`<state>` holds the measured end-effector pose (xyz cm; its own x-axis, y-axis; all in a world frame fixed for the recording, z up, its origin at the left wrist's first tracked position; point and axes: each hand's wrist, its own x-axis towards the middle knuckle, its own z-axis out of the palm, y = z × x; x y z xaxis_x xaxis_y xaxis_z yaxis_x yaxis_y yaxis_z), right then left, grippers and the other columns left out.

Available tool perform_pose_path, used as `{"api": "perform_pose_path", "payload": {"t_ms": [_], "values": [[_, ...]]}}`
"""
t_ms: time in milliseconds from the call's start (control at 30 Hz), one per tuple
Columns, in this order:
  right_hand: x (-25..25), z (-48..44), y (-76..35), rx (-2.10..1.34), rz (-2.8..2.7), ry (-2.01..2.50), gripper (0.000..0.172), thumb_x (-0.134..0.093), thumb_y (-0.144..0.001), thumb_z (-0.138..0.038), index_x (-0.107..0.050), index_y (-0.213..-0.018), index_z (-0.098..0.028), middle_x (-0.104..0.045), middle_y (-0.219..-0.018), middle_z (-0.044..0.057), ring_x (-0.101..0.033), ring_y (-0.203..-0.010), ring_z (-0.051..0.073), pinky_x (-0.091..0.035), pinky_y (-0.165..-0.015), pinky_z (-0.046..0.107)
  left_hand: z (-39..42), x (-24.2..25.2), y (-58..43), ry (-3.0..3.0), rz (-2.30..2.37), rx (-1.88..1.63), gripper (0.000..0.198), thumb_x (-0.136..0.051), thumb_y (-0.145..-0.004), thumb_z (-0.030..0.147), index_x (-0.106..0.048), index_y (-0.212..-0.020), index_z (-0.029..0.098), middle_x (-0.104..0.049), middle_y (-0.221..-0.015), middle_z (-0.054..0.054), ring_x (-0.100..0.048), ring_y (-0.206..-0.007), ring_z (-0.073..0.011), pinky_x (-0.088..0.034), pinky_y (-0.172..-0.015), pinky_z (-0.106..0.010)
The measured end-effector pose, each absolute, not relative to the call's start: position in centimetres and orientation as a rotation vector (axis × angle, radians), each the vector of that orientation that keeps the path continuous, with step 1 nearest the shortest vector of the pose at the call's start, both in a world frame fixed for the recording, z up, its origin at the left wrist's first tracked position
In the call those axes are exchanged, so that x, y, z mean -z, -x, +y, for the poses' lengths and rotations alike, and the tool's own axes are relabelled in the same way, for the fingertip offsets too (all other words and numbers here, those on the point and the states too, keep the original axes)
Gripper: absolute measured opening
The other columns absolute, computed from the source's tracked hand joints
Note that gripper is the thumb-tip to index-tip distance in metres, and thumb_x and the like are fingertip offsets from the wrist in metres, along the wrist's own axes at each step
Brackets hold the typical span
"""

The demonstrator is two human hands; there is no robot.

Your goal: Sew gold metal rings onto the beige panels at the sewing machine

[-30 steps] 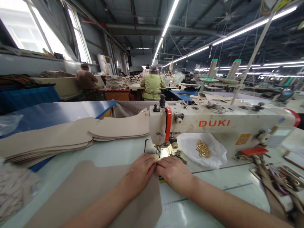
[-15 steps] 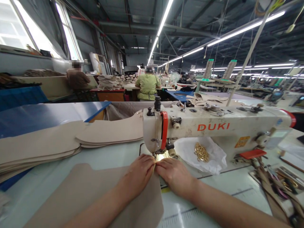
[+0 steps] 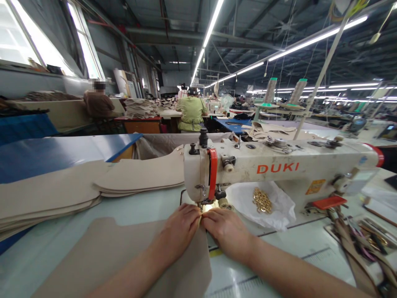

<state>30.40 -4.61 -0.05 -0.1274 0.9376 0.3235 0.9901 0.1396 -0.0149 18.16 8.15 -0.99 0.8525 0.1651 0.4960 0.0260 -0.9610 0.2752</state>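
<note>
Both hands meet fingertip to fingertip at the lit needle area of a white sewing machine [image 3: 198, 174]. My left hand [image 3: 182, 223] is closed over the edge of a flat beige panel [image 3: 124, 248], which looks like leather or coated fabric. That panel spreads left and toward me across the table. My right hand [image 3: 228, 227] is closed too, its thumb and fingers pinched beside the panel's right edge. A small pale, lit bit shows between the fingertips. The fingers hide what exactly the right hand grips, and they also cover the needle point.
Stacked beige panels [image 3: 62, 186] lie at left. Behind the hands, gold metal rings [image 3: 262, 200] rest on a white plastic bag [image 3: 282, 211]. Brown straps [image 3: 353, 252] and tools lie at right. Thread cones [image 3: 298, 91] stand behind the machine; a person in green [image 3: 191, 111] sits farther back.
The whole view has shifted slightly, so the scene sits a little farther left. Both hands keep the same pinch at the needle, and the panel shows no clear movement.
</note>
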Motion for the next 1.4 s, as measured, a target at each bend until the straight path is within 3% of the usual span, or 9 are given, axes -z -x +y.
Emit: {"api": "perform_pose_path", "payload": {"t_ms": [167, 700, 967, 1400], "values": [[0.2, -4.4, -30.5, 0.314, -2.159, 1.893, 0.008, -0.053, -0.088, -0.017, -0.06, -0.087, -0.014, -0.065, -0.09, 0.006, -0.058, -0.084, 0.018, -0.044, -0.075, 0.028, 8.1, 0.8, -18.2, -2.776, 0.161, -0.773, 0.015, -0.047, -0.086, 0.013, -0.061, -0.084, 0.019, -0.067, -0.087, -0.004, -0.06, -0.087, -0.0187, -0.05, -0.081, -0.033], [0.6, -5.0, -30.5, 0.303, -2.14, 1.787, 0.01, -0.057, -0.087, -0.018, -0.061, -0.095, -0.014, -0.067, -0.096, 0.005, -0.058, -0.094, 0.018, -0.043, -0.087, 0.029, 7.6, 0.3, -18.0, -2.778, 0.165, -0.784, 0.019, -0.044, -0.086, 0.014, -0.063, -0.084, 0.019, -0.069, -0.086, -0.004, -0.061, -0.085, -0.0184, -0.051, -0.081, -0.034], [0.4, -5.8, -30.4, 0.271, -2.207, 1.686, 0.01, -0.051, -0.09, -0.018, -0.061, -0.09, -0.016, -0.067, -0.097, 0.005, -0.058, -0.099, 0.016, -0.043, -0.089, 0.026, 7.4, 0.7, -16.9, -2.801, 0.186, -0.787, 0.024, -0.041, -0.087, 0.016, -0.062, -0.1, 0.017, -0.069, -0.1, -0.007, -0.06, -0.097, -0.0192, -0.049, -0.09, -0.038], [0.0, -5.6, -30.4, 0.263, -2.244, 1.664, 0.011, -0.051, -0.09, -0.017, -0.062, -0.089, -0.014, -0.067, -0.101, 0.006, -0.059, -0.1, 0.016, -0.042, -0.091, 0.025, 7.9, 1.4, -16.4, -2.937, 0.106, -0.646, 0.029, -0.038, -0.089, 0.017, -0.059, -0.11, 0.017, -0.066, -0.112, -0.007, -0.057, -0.11, -0.0189, -0.045, -0.097, -0.036]]}}
